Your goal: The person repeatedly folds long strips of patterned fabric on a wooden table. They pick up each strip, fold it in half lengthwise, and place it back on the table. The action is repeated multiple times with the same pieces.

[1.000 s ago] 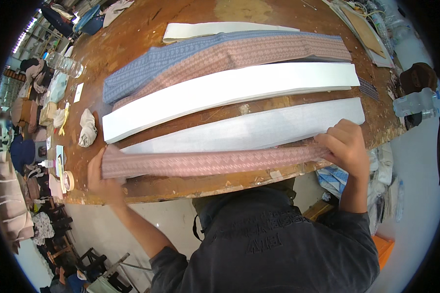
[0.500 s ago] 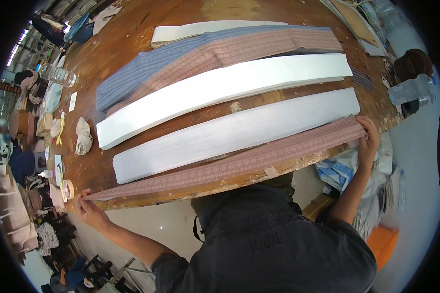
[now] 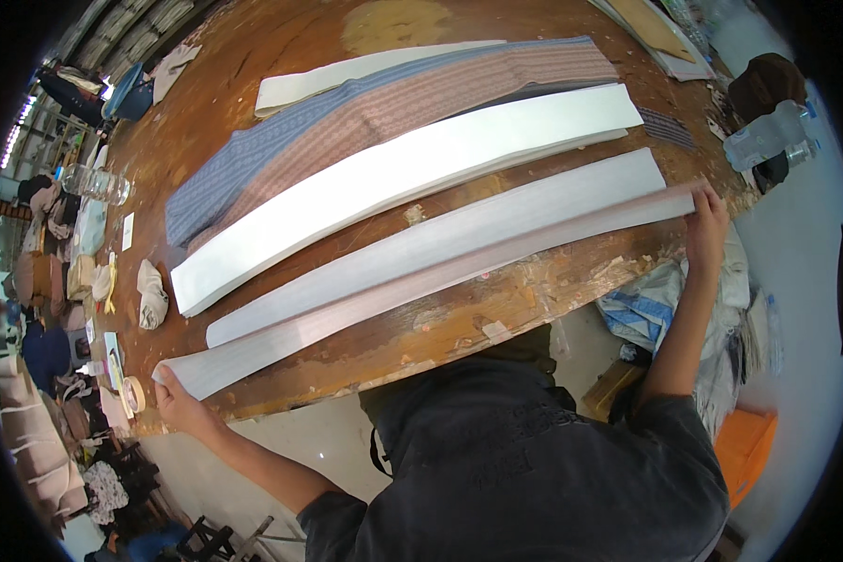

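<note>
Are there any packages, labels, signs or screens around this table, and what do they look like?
No signs or screens show.
Clear plastic bottle: right table edge, lying down, label unreadable.
Clear plastic bottle: far left of table, lying down.
Tape roll: near left corner, beige ring, by the left hand.

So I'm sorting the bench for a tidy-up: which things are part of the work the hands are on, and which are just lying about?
In hand:
- long pale strip, stretched along the table's near edge
- left hand holding one end
- right hand holding the other end

Lying about:
- wide white strip
- blue and pink patterned fabric
- tape roll
- plastic bottle
- wooden table
</note>
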`<state>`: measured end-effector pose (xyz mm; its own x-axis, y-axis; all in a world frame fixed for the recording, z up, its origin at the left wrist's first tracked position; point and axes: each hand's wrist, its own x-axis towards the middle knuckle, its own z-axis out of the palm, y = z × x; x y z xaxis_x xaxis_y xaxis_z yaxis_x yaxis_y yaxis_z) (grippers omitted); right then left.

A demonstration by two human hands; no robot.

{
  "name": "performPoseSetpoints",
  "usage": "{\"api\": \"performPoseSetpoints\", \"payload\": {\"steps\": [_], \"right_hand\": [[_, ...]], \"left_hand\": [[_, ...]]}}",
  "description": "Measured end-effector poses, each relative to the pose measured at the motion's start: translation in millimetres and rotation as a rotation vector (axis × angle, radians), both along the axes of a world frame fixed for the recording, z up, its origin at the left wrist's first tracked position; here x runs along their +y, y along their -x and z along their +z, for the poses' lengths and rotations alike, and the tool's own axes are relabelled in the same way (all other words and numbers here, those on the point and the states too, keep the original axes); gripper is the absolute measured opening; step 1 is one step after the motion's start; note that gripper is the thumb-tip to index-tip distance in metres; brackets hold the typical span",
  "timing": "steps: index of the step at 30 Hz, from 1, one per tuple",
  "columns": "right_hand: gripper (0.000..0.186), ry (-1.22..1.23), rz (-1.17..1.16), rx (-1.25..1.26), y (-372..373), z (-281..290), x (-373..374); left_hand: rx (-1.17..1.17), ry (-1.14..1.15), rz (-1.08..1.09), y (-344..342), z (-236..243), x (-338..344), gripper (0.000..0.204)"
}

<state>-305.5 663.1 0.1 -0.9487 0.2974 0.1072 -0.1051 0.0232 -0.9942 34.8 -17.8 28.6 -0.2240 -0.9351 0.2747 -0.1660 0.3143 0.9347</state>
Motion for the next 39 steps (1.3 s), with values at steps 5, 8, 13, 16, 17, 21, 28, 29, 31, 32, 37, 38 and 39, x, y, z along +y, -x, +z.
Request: {"api": "performPoseSetpoints", "payload": {"steps": [5,8,13,16,17,21,28,29,31,32,37,38,39], "right_hand": [[0.025,-0.352,0.032,-0.112,36,9,-12],[0.022,-0.439,0.033,-0.147,45,4,-15],[0.025,-0.664,0.017,-0.162,50,-6,-9],[0.027,-0.78,0.007,-0.121,52,-13,-7],[0.028,-0.795,0.003,-0.125,52,-14,-7],[0.027,-0.828,0.009,-0.116,51,-18,-9],[0.028,-0.911,-0.051,-0.103,49,-19,-13],[0.028,-0.928,-0.061,-0.101,49,-19,-12],[0.029,-0.964,-0.084,-0.1,49,-21,-10],[0.03,-0.982,-0.092,-0.098,49,-21,-9],[0.035,-1.015,-0.087,-0.059,52,-31,-6],[0.035,-1.017,-0.081,-0.052,53,-33,-5],[0.035,-1.029,-0.094,-0.066,54,-34,-4]], "left_hand": [[-0.335,0.152,-0.061,12,0,4,0.035],[-0.346,0.174,-0.105,17,-4,4,0.036],[-0.371,0.227,-0.16,18,-6,3,0.036],[-0.399,0.22,-0.184,19,-7,3,0.036],[-0.41,0.203,-0.169,21,-8,3,0.036],[-0.404,0.207,-0.176,24,-12,3,0.037],[-0.464,0.197,-0.188,25,-13,0,0.038],[-0.481,0.193,-0.193,26,-13,0,0.038],[-0.537,0.187,-0.174,27,-12,-1,0.037],[-0.494,0.186,-0.206,28,-13,-1,0.037],[-0.393,0.153,-0.242,32,-17,-7,0.034],[-0.401,0.148,-0.213,32,-18,-8,0.033],[-0.396,0.146,-0.197,33,-18,-9,0.033]]}}
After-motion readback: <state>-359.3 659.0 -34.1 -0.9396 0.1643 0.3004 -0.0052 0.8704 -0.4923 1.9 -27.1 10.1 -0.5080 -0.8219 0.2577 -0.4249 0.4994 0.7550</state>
